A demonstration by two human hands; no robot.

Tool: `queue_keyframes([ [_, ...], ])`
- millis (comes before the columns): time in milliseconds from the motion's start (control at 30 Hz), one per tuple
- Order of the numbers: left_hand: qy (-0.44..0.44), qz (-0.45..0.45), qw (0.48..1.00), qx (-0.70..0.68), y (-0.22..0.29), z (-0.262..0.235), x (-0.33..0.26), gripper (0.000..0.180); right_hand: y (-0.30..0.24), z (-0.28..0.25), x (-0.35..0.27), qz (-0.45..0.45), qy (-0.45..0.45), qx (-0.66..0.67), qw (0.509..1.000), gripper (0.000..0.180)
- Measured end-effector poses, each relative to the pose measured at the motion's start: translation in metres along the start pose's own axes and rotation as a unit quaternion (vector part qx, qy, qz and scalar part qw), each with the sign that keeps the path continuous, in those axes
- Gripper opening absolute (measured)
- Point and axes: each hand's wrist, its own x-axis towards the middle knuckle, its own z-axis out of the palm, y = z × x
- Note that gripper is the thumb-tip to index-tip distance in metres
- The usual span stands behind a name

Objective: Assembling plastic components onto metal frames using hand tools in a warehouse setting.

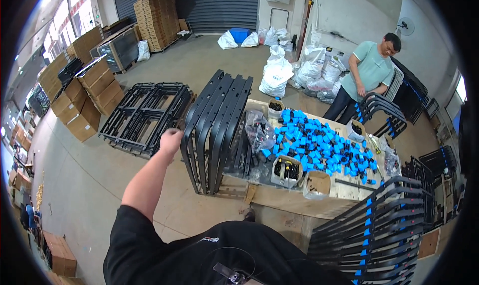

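My left hand reaches forward at the end of a bare forearm, close beside the left edge of a row of upright black metal frames. Its fingers are curled away and blurred, so whether they touch the nearest frame I cannot tell. The frames have bent upper corners and holes along their tops. My right hand is not in view. To the right of the frames, a wooden worktable bears a heap of blue and black plastic pieces. A box of small black parts stands at its near edge.
Stacked black frames with blue pieces stand at my right. Another person works beyond the table at curved frames. Flat black frames lie on a pallet at left. Cartons and white sacks stand farther off.
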Motion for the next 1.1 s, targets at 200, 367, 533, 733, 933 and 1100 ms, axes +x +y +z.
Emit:
queue_keyframes([
  [200,0.017,0.014,0.971,0.24,0.064,0.065,0.122,0.051,-0.08,-0.047,0.038,-0.002,0.028,0.084,0.996,0.051],
  [367,-0.099,-0.119,0.976,0.153,0.047,0.105,0.174,0.077,-0.114,-0.079,0.07,0.012,0.052,0.141,0.989,0.05],
  [533,-0.125,-0.082,0.978,0.148,0.034,0.113,0.185,0.077,-0.1,-0.072,0.106,0.04,0.084,0.179,0.979,0.049],
  [733,-0.088,-0.006,0.95,0.3,0.038,0.036,0.206,0.079,-0.096,-0.055,0.148,-0.017,0.085,0.156,0.984,0.042],
  [933,-0.079,-0.006,0.955,0.285,-0.031,-0.034,0.252,0.071,-0.029,-0.072,0.132,-0.027,0.068,0.071,0.995,0.041],
  [1100,-0.12,0.009,0.966,0.229,-0.058,-0.089,0.267,0.073,0.017,-0.087,0.036,0.014,0.076,0.024,0.997,0.04],
])
